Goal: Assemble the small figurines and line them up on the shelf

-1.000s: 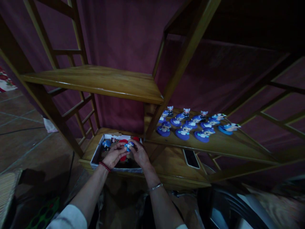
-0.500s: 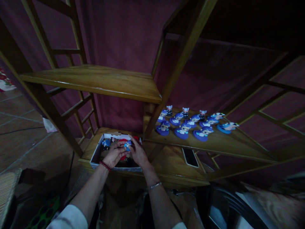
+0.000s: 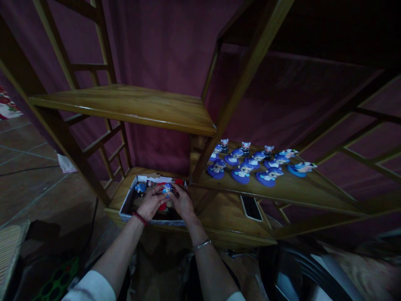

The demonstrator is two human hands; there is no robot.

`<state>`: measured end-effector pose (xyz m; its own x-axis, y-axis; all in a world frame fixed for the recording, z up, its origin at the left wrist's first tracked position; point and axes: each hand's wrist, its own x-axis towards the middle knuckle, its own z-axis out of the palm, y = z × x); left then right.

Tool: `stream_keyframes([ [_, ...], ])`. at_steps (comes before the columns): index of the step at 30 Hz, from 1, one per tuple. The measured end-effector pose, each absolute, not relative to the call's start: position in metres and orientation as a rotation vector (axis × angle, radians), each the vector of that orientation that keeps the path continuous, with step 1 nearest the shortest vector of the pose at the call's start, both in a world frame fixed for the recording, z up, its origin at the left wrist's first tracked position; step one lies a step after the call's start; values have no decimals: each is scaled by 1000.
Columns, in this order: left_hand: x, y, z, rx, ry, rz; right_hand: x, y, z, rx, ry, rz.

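Between my two hands is a small blue-haired figurine (image 3: 167,189), held above an open cardboard box (image 3: 125,209). My left hand (image 3: 151,203) grips its left side with the fingertips, a red beaded bracelet on the wrist. From the other side my right hand (image 3: 182,202) closes on it, with a silver bracelet at the wrist. Inside the box lie another blue figurine (image 3: 140,189) and some red and dark pieces, partly hidden by my hands. On the shelf to the right stand several purple-based figurines (image 3: 243,172) in rows.
The wooden shelf (image 3: 300,194) bears the figurines, with small dark-dressed ones (image 3: 246,148) at the back. A phone (image 3: 251,207) lies on the lower board. A wooden post (image 3: 232,100) divides the shelving, and a higher shelf (image 3: 125,106) overhangs the box.
The figurine has turned more upright between my fingers. My right hand's fingers have come in closer around it, and the view has shifted slightly.
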<state>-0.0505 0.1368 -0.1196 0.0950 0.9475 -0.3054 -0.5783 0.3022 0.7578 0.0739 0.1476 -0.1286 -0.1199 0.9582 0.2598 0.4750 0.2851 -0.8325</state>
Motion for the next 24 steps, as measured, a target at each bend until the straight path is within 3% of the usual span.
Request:
stream_keyframes([
  [24, -61, 134, -120, 544, 887, 1088, 83, 146, -114, -1134, -1861, 841],
])
